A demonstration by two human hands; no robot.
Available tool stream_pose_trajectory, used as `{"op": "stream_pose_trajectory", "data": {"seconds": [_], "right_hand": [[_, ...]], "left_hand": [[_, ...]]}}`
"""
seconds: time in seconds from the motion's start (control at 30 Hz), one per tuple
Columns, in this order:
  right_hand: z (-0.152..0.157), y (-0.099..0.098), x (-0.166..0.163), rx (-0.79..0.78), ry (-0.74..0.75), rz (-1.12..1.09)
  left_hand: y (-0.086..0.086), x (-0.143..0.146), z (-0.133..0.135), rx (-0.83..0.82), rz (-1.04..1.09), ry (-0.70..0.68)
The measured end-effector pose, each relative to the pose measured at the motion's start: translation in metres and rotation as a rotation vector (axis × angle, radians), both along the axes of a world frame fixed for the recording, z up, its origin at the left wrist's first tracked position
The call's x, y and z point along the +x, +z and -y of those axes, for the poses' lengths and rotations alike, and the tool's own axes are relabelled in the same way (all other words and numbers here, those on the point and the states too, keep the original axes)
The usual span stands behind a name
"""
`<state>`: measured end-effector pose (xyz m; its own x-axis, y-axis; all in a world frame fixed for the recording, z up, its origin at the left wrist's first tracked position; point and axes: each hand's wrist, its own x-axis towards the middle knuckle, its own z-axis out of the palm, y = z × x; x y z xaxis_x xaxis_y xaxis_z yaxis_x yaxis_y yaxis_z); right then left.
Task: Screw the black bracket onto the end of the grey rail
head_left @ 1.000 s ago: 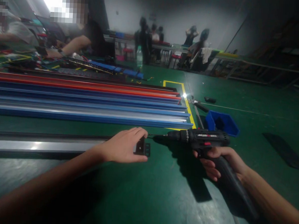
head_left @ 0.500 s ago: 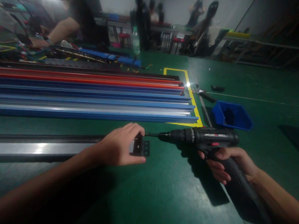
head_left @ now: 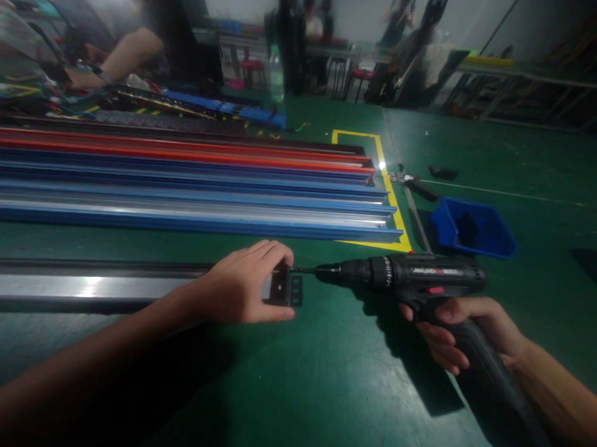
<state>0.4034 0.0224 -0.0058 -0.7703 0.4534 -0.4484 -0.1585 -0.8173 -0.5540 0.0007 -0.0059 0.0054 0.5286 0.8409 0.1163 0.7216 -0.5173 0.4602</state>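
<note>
My left hand [head_left: 248, 284] grips the right end of a long dark metal profile with a shiny inner face [head_left: 85, 287], fingers over the far side and thumb on the near side. A black end bracket [head_left: 295, 291] with small square openings sits at that end, partly hidden by the hand. My right hand [head_left: 453, 328] is wrapped round the handle of a black cordless drill [head_left: 426, 271]. The drill lies level, pointing left, and its long thin bit [head_left: 303, 270] reaches the far corner of the bracket beside my left fingertips. Whether a screw is there cannot be seen.
Blue metal profiles [head_left: 188, 224] and red ones [head_left: 182, 152] lie beyond, ending by yellow tape [head_left: 401, 222]. A blue bin [head_left: 495, 234], pliers [head_left: 420, 188] and a small black object [head_left: 444, 172] are at right. A co-worker's arm [head_left: 132, 55] is over wires at far left.
The view has shifted slightly, so the surroundings sit a little higher and further right. Both hands keep their hold, and the drill bit stays at the bracket's corner.
</note>
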Motion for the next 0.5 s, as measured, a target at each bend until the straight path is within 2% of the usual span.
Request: {"op": "stream_pose_trajectory", "data": {"seconds": [0.5], "right_hand": [[0.0012, 0.0016, -0.0012, 0.012, -0.012, 0.015]], "left_hand": [[-0.0013, -0.0015, -0.0006, -0.030, -0.032, 0.006]]}}
